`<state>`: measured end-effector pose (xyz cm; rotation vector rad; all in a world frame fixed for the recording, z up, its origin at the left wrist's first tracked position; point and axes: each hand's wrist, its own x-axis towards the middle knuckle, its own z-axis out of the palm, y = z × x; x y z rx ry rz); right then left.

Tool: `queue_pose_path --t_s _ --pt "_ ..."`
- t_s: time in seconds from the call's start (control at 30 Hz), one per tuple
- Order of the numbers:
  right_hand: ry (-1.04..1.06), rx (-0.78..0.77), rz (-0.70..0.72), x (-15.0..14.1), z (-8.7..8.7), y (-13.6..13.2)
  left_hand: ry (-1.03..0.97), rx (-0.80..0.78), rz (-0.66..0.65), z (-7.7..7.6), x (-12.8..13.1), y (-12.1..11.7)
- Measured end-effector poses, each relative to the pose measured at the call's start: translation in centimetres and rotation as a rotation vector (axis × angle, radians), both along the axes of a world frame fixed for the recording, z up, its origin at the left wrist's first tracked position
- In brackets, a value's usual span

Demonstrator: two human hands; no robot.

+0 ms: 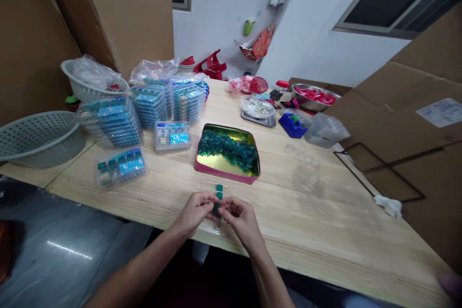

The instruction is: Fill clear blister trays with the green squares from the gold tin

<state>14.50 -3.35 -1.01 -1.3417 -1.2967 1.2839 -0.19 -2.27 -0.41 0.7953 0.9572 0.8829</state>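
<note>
Wood-look counter fills mid-frame, white wall up top, and both hands' fingers pinch green pieces at lower center.

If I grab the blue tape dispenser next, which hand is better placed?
Probably your right hand. The blue tape dispenser stands right of the pink-edged tin, on that hand's side; your left hand would have to reach across. Both hands are at the small green pieces, though.

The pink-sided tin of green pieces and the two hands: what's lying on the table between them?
The head view shows the far end of a clear plastic tray there, with a green piece on it.
</note>
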Motion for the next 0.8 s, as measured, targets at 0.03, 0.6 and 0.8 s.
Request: queue_pose_path --t_s 0.03,0.6,0.8 --pt "0.058 -0.037 0.017 0.2 -0.1 -0.1 -0.015 -0.005 -0.015 0.0 -0.2 0.0" --pt "-0.438 0.175 0.132 1.5 -2.0 -3.2 0.982 0.669 -0.248 -1.5 0.8 -3.6" --pt "-0.491 0.201 0.137 1.2 -1.6 -3.4 0.998 0.807 -0.302 -2.9 0.5 -4.0"
